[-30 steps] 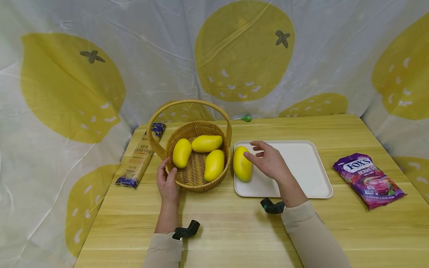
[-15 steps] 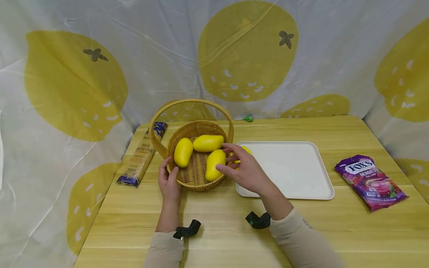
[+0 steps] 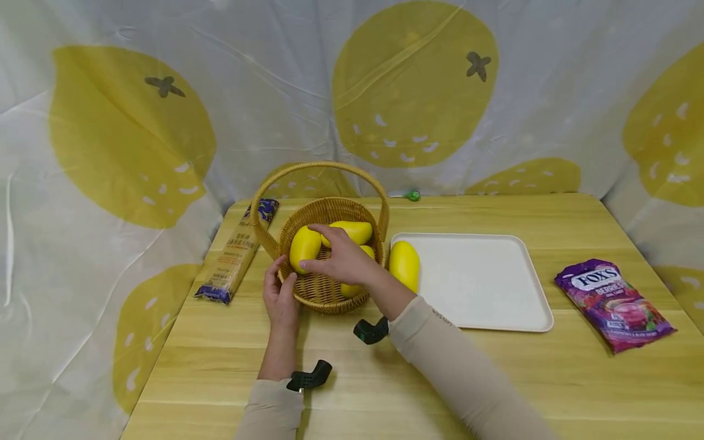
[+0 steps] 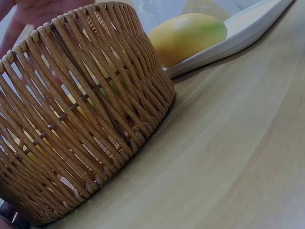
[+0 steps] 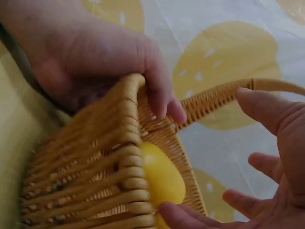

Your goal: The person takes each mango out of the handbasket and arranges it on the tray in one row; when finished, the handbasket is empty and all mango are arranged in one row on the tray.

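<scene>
My left hand (image 3: 282,302) grips the near left rim of a wicker basket (image 3: 319,305); in the right wrist view its fingers curl over that rim. Inside the basket lie three yellow mangoes: a left one (image 3: 304,250), a back one (image 3: 354,231) and a right one (image 3: 350,290) partly covered by my arm. Over the basket, my right hand (image 3: 346,260) has its fingers spread around the left mango's right side. The right wrist view shows that hand (image 5: 293,157) open, its fingers apart. Another mango (image 3: 404,266) rests on the left end of a white tray (image 3: 484,281).
A pack of spaghetti (image 3: 231,260) lies left of the basket. To the right of the tray is a purple Fox's candy bag (image 3: 615,305). A small green lollipop (image 3: 412,195) lies at the table's back edge. The basket's tall handle (image 3: 319,164) arches above it.
My right hand has moved left from the mango on the tray, past the basket's right mango, to the left mango. My left hand stays at the basket rim.
</scene>
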